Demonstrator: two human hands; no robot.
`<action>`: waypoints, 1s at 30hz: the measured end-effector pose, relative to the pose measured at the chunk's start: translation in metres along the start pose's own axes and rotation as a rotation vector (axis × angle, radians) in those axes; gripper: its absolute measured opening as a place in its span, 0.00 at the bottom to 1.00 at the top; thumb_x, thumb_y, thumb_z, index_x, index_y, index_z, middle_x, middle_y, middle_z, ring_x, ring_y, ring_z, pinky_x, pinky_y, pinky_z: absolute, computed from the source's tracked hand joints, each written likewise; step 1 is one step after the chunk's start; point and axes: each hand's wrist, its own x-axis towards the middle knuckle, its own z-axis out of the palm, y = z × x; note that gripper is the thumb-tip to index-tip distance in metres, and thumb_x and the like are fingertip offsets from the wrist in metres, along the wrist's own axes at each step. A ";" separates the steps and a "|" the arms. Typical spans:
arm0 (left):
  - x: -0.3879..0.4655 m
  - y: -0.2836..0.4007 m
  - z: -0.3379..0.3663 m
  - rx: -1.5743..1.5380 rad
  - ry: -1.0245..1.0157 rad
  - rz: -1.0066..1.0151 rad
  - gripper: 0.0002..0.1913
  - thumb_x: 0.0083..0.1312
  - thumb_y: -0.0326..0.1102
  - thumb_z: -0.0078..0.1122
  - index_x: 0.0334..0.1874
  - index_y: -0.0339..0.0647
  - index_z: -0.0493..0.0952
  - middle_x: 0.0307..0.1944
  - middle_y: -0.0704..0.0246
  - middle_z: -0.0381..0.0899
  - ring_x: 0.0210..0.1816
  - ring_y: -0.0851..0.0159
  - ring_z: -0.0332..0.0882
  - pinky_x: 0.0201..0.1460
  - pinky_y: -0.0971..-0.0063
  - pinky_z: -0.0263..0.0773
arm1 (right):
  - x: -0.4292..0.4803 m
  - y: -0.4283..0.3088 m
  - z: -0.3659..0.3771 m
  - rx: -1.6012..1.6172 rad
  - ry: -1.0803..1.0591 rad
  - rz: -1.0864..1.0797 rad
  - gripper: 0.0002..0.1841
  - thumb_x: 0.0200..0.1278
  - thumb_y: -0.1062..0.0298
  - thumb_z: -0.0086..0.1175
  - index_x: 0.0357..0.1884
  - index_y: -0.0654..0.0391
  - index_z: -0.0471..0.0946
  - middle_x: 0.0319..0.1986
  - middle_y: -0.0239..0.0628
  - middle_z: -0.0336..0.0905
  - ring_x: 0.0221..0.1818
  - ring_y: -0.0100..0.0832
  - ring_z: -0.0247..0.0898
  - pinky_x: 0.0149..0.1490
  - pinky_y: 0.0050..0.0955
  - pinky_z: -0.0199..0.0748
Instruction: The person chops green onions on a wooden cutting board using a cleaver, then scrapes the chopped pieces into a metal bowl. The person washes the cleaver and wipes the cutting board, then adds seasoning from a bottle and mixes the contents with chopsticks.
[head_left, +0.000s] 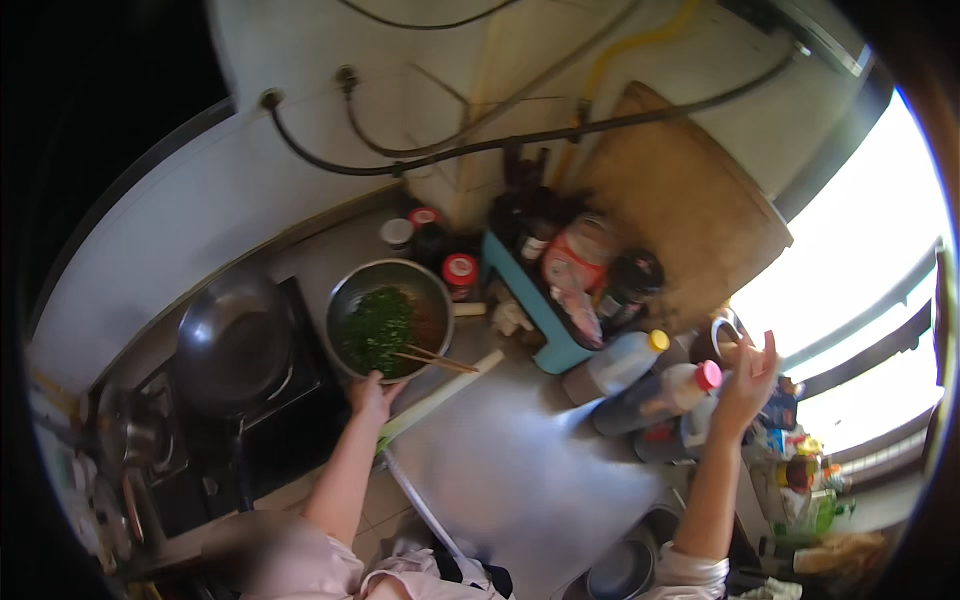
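My left hand (372, 399) grips the near rim of a metal mixing bowl (337, 300), which holds chopped green herbs (381, 322) and a reddish-brown mixture (427, 326). A pair of wooden chopsticks (442, 362) leans over the bowl's right rim. Off to the right, my right hand (746, 386) is raised with its fingers apart beside a dark round container (705, 346); whether they touch is unclear. Closest to that hand are a pink-capped bottle of dark liquid (645, 401) and a yellow-capped bottle (619, 367).
A wok (236, 341) sits on the black stove (296, 435) at left. A leek stalk (442, 397) crosses the steel counter (517, 465). Behind stand a blue rack (529, 304) of condiments, red-lidded jars (459, 274) and a wooden cutting board (682, 195). Metal basins (622, 566) lie below.
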 end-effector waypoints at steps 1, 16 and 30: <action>0.007 -0.004 0.003 0.023 0.017 0.034 0.21 0.66 0.24 0.46 0.62 0.34 0.60 0.58 0.53 0.67 0.54 0.47 0.73 0.48 0.53 0.83 | -0.027 0.002 -0.014 -0.043 -0.018 -0.103 0.25 0.68 0.67 0.53 0.63 0.65 0.62 0.47 0.42 0.77 0.46 0.34 0.75 0.54 0.31 0.73; -0.162 -0.046 -0.049 0.378 -0.360 -0.089 0.19 0.63 0.23 0.48 0.58 0.37 0.68 0.50 0.64 0.75 0.43 0.63 0.80 0.36 0.72 0.85 | -0.130 0.036 -0.270 -0.103 0.464 0.244 0.11 0.73 0.62 0.47 0.44 0.61 0.72 0.32 0.32 0.77 0.26 0.22 0.74 0.29 0.19 0.72; -0.202 -0.162 -0.061 0.637 -0.667 -0.411 0.17 0.67 0.24 0.43 0.58 0.30 0.65 0.49 0.54 0.77 0.43 0.54 0.82 0.42 0.60 0.85 | 0.089 0.137 -0.366 -1.031 0.316 0.167 0.33 0.51 0.53 0.66 0.55 0.62 0.69 0.47 0.52 0.78 0.50 0.49 0.76 0.54 0.41 0.71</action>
